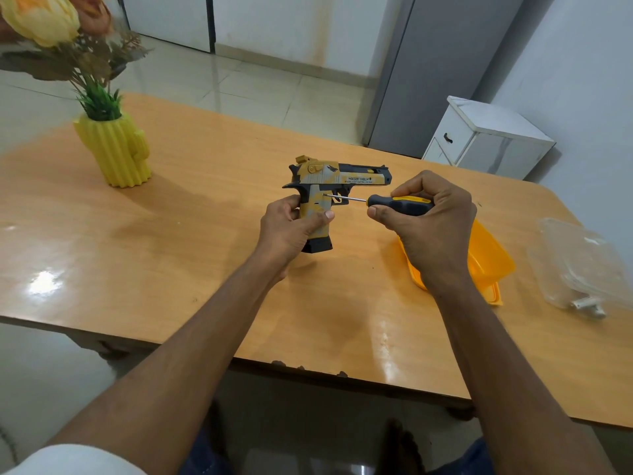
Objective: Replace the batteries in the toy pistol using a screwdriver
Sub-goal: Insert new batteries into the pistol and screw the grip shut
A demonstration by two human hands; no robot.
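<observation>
My left hand (291, 228) grips the pistol (329, 197) by its handle, upright above the table (171, 234), while my right hand (428, 217) is curled around the screwdriver (394, 202), whose tip meets the upper grip. I judge the thin tip could slip from the screw and scratch the plastic, or a freed screw could drop and roll away. I count one pistol, one screwdriver, one orange tub (489, 262), one clear bag (579, 265), one vase (116, 149).
</observation>
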